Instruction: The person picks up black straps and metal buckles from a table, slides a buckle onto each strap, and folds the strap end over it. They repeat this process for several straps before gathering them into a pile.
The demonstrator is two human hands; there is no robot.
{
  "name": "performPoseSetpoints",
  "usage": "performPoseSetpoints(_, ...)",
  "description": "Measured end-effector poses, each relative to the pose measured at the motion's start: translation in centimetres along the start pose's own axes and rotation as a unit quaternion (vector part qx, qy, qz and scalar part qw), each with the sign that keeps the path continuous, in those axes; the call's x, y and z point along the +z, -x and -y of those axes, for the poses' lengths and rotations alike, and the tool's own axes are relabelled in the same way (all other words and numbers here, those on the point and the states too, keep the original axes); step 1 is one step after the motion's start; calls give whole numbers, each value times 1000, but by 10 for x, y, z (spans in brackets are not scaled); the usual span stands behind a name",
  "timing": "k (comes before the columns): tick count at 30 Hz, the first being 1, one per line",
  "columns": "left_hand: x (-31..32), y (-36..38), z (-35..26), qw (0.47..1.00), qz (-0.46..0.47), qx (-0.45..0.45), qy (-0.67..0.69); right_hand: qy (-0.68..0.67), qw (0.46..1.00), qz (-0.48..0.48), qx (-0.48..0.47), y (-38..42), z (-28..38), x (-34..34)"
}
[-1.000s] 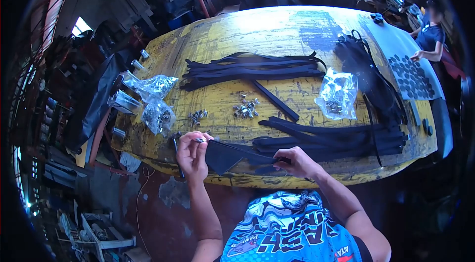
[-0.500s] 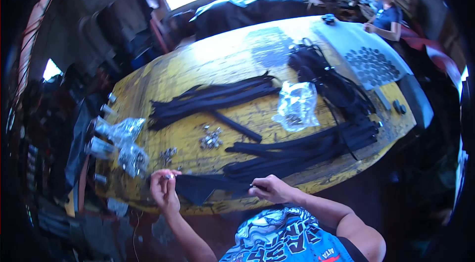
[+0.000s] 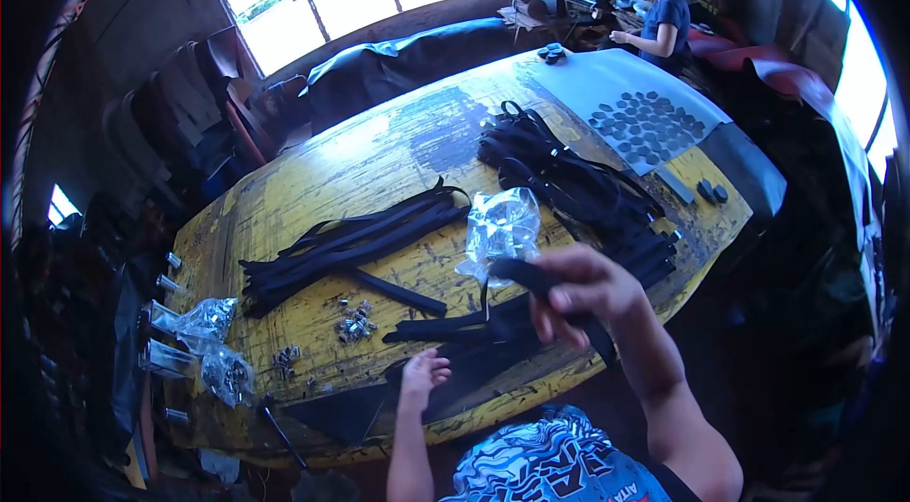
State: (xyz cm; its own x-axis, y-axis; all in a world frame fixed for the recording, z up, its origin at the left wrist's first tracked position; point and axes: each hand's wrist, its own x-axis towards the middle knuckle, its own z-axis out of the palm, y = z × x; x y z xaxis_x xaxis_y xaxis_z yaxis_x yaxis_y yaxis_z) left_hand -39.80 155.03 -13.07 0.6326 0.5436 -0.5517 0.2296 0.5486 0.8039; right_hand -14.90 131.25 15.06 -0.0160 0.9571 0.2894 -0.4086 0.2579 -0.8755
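Note:
My right hand (image 3: 595,289) is raised over the front right of the table, its fingers closed round a black strap (image 3: 517,273) whose ends hang out on both sides. Lower and to the left, my left hand (image 3: 425,375) has its fingers apart and holds nothing I can see. Beneath it, along the front edge, lies a flat black piece of material (image 3: 346,412). A bundle of black straps (image 3: 464,327) lies between and partly behind my hands. Beyond my right hand sits a clear plastic bag (image 3: 502,227).
Small metal fittings (image 3: 355,322) lie in a pile on the yellow table (image 3: 284,350). More black straps (image 3: 351,251) lie behind them. Plastic bags (image 3: 213,327) stand at the left edge. Dark discs (image 3: 649,123) cover a pale sheet. Another person (image 3: 662,14) stands at the far right.
My left hand has let go of a small shiny piece and moved right. My right hand has risen, now with a strap in it. The camera view has shifted.

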Motion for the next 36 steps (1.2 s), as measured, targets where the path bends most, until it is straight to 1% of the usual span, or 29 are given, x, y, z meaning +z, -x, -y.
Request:
performPoseSetpoints(1, 5, -4, 25, 1000, 22, -1, -1, 32, 999, -15, -5, -17, 3, -19)
performPoseSetpoints(2, 12, 0, 40, 999, 43, -12, 11, 93, 992, -79, 25, -31, 11, -36)
performPoseSetpoints(3, 17, 5, 54, 998, 52, -20, 10, 142, 983, -112, 23, -45, 17, -57)
performPoseSetpoints(4, 18, 12, 67, 997, 57, -32, 29, 143, 975, -169, 25, -55, 18, -80)
performPoseSetpoints(7, 17, 36, 93, 998, 42, -50, 12, 162, 964, -201, 62, -73, 43, -158)
performPoseSetpoints(8, 13, 42, 102, 997, 35, -61, 6, 169, 961, -215, 45, -77, 55, -174)
performPoseSetpoints(10, 9, 51, 114, 997, 27, -78, 3, 228, 949, -217, 34, -87, 80, -234)
performPoseSetpoints(13, 8, 61, 115, 996, 19, -89, 8, 275, 918, -283, -23, -88, 127, -258)
performPoseSetpoints(14, 9, 60, 115, 996, 15, -84, 9, 227, 925, -302, -37, -80, 140, -263)
performPoseSetpoints(16, 9, 59, 113, 997, 9, -76, 12, 237, 928, -286, -39, -63, 156, -279)
performPoseSetpoints(19, 19, 58, 98, 998, -12, -61, 7, 336, 863, -376, 42, -29, 151, -298)
performPoseSetpoints(20, 22, 57, 94, 998, -9, -59, 1, 311, 858, -402, 77, -14, 138, -320)
performPoseSetpoints(21, 25, 55, 91, 998, -5, -56, -6, 436, 785, -430, 89, 6, 117, -353)
performPoseSetpoints(22, 25, 54, 89, 998, -1, -53, -14, 552, 695, -449, 100, 28, 95, -385)
performPoseSetpoints(23, 25, 52, 89, 999, 9, -51, -13, 615, 626, -460, 134, 50, 74, -406)
performPoseSetpoints(24, 24, 50, 88, 999, 17, -46, -17, 672, 551, -466, 167, 69, 55, -411)
performPoseSetpoints(25, 23, 48, 88, 999, 25, -42, -19, 667, 552, -474, 161, 81, 38, -389)
performPoseSetpoints(26, 23, 48, 88, 999, 31, -38, -21, 661, 554, -481, 155, 86, 19, -353)
performPoseSetpoints(28, 27, 51, 82, 998, 35, -38, -42, 605, 641, -442, 165, 91, -22, -300)
performPoseSetpoints(29, 30, 51, 77, 997, 38, -37, -53, 634, 656, -395, 108, 106, -66, -307)
performPoseSetpoints(30, 34, 49, 74, 996, 39, -34, -69, 602, 683, -370, 184, 104, -87, -274)
performPoseSetpoints(32, 41, 46, 74, 994, 38, -31, -102, 556, 717, -349, 236, 108, -143, -228)
performPoseSetpoints(34, 50, 39, 82, 992, 52, 5, -116, 608, 693, -284, 263, 108, -189, -191)
performPoseSetpoints(36, 61, 32, 93, 986, 64, 59, -143, 736, 616, -180, 214, 108, -221, -160)
